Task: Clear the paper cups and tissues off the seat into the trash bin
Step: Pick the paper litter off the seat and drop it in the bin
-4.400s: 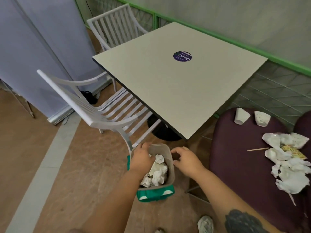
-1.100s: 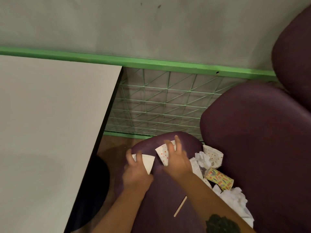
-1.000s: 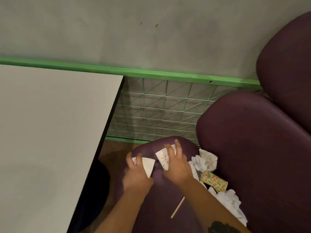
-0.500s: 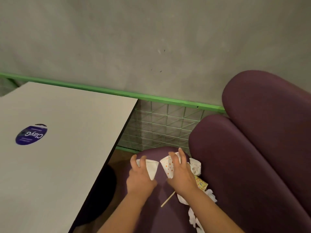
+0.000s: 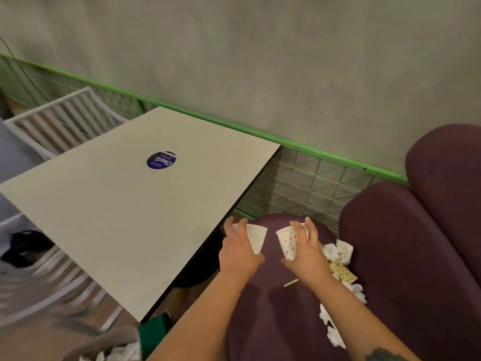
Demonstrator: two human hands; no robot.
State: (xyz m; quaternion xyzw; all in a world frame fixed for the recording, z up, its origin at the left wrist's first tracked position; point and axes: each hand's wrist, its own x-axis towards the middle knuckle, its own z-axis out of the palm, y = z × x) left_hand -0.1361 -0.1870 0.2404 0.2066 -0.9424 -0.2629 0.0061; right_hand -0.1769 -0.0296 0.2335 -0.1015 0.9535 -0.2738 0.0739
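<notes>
I see the pale surface (image 5: 130, 204) filling the left, and the purple seat (image 5: 273, 321) to its right. The trash bin (image 5: 109, 345) peeks in at the bottom edge, tissues inside. My left hand (image 5: 238, 252) is wrapped round a plain white paper cup (image 5: 256, 237), and my right hand (image 5: 307, 252) grips a dotted paper cup (image 5: 287, 242), both held apart above the seat. Crumpled tissues (image 5: 338, 250) lie along the seat's right side beside a colourful wrapper (image 5: 342, 273), and a wooden stick (image 5: 290, 283) lies near them.

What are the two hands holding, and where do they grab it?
The left hand grips a plain white paper cup round its side. The right hand grips a dotted paper cup round its side too.
</notes>
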